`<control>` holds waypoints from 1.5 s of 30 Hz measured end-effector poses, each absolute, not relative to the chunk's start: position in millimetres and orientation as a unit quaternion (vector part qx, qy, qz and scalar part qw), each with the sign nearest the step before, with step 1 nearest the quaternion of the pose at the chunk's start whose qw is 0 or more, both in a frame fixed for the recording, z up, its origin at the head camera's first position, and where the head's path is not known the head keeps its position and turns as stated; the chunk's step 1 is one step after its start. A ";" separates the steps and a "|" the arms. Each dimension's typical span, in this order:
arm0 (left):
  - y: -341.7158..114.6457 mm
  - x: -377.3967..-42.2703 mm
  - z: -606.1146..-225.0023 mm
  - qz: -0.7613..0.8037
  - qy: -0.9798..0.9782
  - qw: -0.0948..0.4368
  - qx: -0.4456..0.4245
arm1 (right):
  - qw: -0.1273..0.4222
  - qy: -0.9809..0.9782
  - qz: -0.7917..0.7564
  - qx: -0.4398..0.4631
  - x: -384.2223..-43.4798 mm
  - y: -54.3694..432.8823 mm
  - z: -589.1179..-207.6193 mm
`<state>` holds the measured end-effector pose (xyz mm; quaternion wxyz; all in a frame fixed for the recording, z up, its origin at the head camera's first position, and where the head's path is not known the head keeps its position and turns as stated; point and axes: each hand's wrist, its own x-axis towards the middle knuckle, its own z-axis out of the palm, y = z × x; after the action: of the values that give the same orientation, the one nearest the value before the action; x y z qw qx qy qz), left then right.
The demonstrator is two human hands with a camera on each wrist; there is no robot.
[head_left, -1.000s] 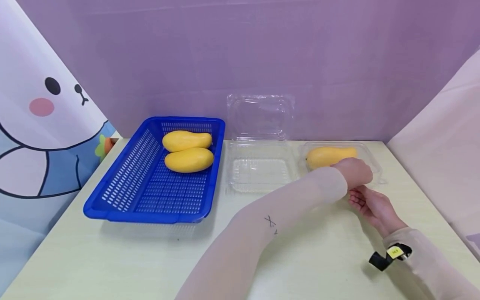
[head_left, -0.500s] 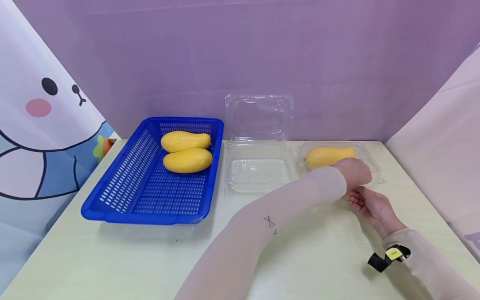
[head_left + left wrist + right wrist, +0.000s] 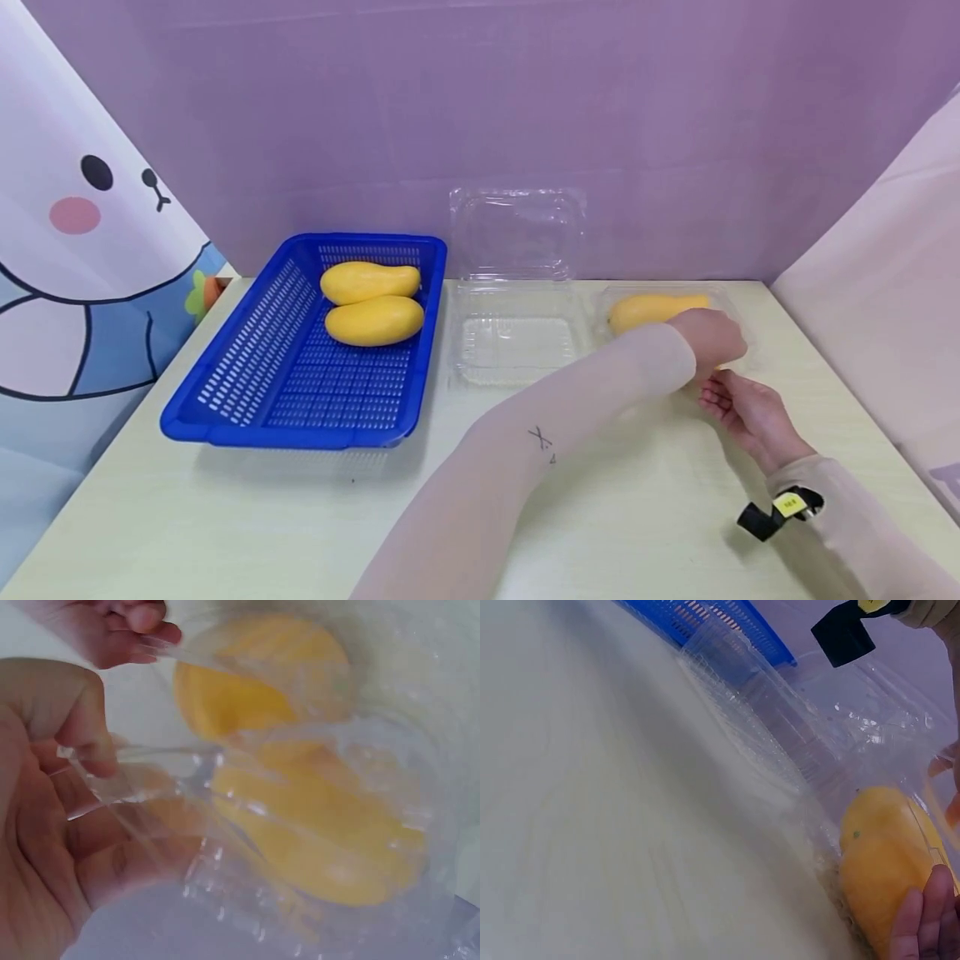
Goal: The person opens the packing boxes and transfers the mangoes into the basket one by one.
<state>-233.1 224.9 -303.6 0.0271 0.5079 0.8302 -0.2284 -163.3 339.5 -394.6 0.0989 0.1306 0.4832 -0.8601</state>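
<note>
At the right of the table, a clear plastic clamshell container (image 3: 611,300) holds yellow mangoes; the left wrist view shows a farther mango (image 3: 262,675) and a nearer mango (image 3: 322,832) through the plastic. My left hand (image 3: 708,337) pinches the lid's edge, thumb on top and fingers beneath, as the left wrist view shows. The lid stands partly raised. Opposite it, my right hand (image 3: 750,412) pinches the container's near edge with its fingertips. In the head view the left hand and sleeve cover part of the container.
A blue plastic basket (image 3: 300,435) with two mangoes (image 3: 375,321) stands at the left. Between it and the hands sits a second clamshell (image 3: 517,342), its lid upright against the purple backdrop (image 3: 600,125). My left forearm crosses the table's middle.
The left hand has risen slightly, and the lid's near edge has come up with it. A sliver of yellow now shows between the hands. My right hand stays nearly in place.
</note>
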 end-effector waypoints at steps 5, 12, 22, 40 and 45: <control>221.8 -232.3 -299.1 -0.218 0.832 0.037 0.508 | 0.101 0.492 -0.855 0.131 -162.8 340.9 -393.6; 222.6 -229.4 -304.7 -0.242 0.833 0.011 0.498 | 0.102 0.489 -0.857 0.128 -165.1 339.4 -395.8; 224.7 -226.2 -318.7 -0.243 0.861 -0.016 0.447 | 0.096 0.478 -0.866 0.109 -166.3 336.0 -398.6; 204.0 -227.3 -328.9 -0.307 0.854 -0.018 0.419 | 0.110 0.493 -0.856 0.114 -166.0 331.2 -393.9; 198.3 -228.6 -328.0 -0.288 0.868 0.006 0.403 | 0.111 0.495 -0.853 0.123 -165.1 331.0 -392.7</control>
<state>-228.6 198.3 -328.0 0.0063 0.4034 0.8685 -0.2880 -165.1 331.0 -392.7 0.1114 0.1234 0.4952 -0.8527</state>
